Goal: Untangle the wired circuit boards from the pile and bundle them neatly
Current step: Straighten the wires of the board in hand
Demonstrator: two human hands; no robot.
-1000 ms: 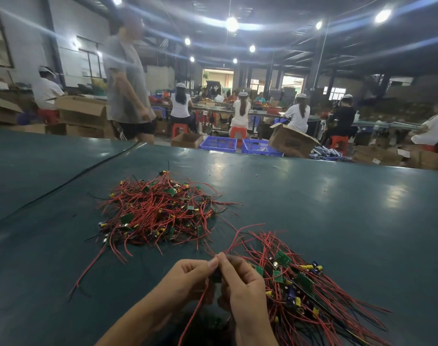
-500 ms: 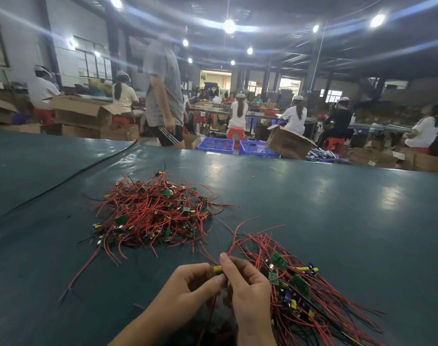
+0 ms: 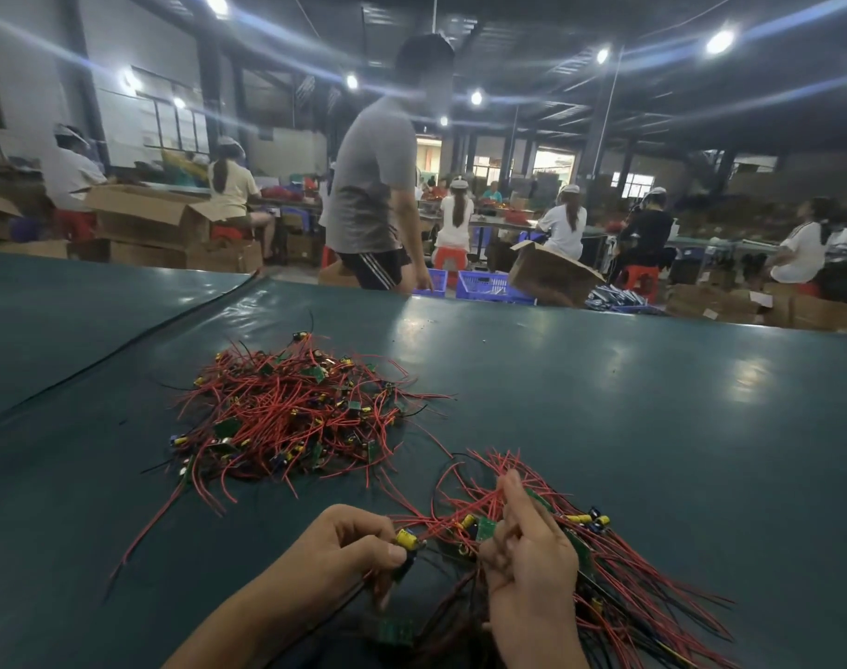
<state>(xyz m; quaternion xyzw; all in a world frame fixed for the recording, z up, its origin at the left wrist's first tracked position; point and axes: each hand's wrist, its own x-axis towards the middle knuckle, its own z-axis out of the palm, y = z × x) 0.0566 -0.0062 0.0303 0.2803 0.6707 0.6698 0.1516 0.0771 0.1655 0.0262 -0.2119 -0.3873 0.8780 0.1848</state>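
I'm mid-separation. My left hand pinches one wired board at its yellow-capped end, fingers curled tight on it. My right hand is closed round a clutch of red wires at the head of the sorted bundle, which fans out to the right on the green counter. The tangled pile lies farther off, left of centre, apart from both hands. Red leads run between my two hands, so I judge this board is not yet free. Next I'd draw the left hand away slowly so its wires slide out without snagging, then lay the board alongside the bundle, ends aligned.
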